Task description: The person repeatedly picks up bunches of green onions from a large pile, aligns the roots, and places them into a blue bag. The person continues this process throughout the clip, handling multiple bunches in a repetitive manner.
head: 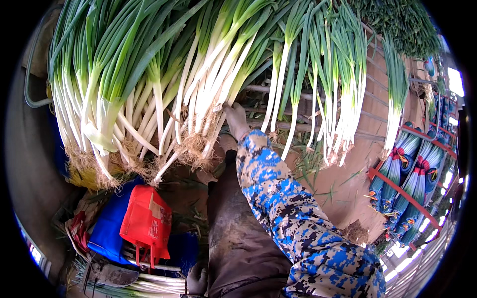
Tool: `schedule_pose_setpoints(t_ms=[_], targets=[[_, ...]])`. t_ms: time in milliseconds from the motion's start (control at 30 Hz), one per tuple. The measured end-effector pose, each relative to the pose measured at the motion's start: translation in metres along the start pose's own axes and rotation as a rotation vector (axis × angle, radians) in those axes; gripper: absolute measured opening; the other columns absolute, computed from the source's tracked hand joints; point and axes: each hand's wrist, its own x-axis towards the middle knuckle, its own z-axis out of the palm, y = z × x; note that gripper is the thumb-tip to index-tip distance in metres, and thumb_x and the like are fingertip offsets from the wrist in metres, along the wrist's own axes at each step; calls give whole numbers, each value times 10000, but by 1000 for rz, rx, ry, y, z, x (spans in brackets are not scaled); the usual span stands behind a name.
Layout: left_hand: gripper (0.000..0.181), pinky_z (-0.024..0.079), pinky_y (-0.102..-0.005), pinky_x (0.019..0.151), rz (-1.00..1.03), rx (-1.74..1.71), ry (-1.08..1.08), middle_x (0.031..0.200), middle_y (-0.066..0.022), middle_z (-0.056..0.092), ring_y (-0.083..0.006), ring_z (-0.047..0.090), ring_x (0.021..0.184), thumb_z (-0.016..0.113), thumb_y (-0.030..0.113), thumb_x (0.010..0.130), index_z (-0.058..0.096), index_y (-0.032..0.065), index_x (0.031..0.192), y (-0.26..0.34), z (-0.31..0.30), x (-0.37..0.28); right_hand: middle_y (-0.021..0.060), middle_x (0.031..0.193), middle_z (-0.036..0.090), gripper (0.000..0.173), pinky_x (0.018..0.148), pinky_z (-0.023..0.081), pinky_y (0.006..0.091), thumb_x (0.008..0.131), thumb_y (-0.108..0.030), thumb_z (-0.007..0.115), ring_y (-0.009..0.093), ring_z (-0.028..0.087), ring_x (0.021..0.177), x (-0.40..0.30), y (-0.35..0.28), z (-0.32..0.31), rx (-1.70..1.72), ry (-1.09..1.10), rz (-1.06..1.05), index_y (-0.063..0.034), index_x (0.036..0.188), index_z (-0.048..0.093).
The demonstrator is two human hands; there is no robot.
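My right hand (236, 121), in a blue camouflage sleeve (272, 167), reaches to the lower right side of a thick pile of green onions (208, 82). Its fingers close around white stalks just above the tangled roots, and the stalks partly hide the fingertips. Low in the picture my left hand (196, 278), greyish and perhaps gloved, is beside my dark trouser leg (238, 231). It is close to the cut-off-looking ends of white stalks (160, 284) lying flat. Whether it grips anything cannot be made out.
Looser onions (343, 111) hang over a metal rack (372, 95) on the right. A red bag (147, 219) lies over blue cloth (111, 227) at lower left. Tied onion bundles (404, 178) fill a red-edged rack far right. Leaf scraps (329, 192) litter the ground.
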Motion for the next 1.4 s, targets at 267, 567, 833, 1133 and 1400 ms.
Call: schedule_pose_setpoints(t_ms=[267,567,833,1133,1400], targets=[[358,501,-358,986,-116,0,65,1206,-160,692,-248,636,1120,627,188,1008,616,-33,1290,-34,8,-17,217,1238,590,457,1059,428,470,959,-334,661,363,554,1203,-26,-71,-21,-435,344,-292,5,1257,586],[356,497,-362,993,-106,-68,95,1208,-162,695,-251,638,1125,627,189,1004,627,-28,1286,-13,2,-13,213,1159,607,513,959,513,453,937,-502,657,321,638,1056,-12,-137,40,-731,1,-121,-8,1075,659],[430,464,-429,1034,-94,-79,82,1249,-233,633,-358,611,1187,662,161,928,603,-36,1305,31,-15,24,131,766,658,435,677,463,407,962,-315,597,228,591,707,-28,-38,-78,11,182,-84,114,909,641],[428,524,-333,831,351,-415,-139,1050,-146,688,-220,651,944,637,198,974,592,-25,1336,248,0,218,14,728,563,381,541,472,311,981,-443,640,183,567,608,-282,-22,-73,22,-691,385,-69,927,593],[310,375,-262,454,-73,-721,-538,584,-23,533,-125,480,464,613,204,919,677,-22,1121,292,-50,182,122,1135,620,299,932,479,371,998,-230,590,227,580,1065,-188,-44,-53,-38,-862,-139,1,1187,575]])
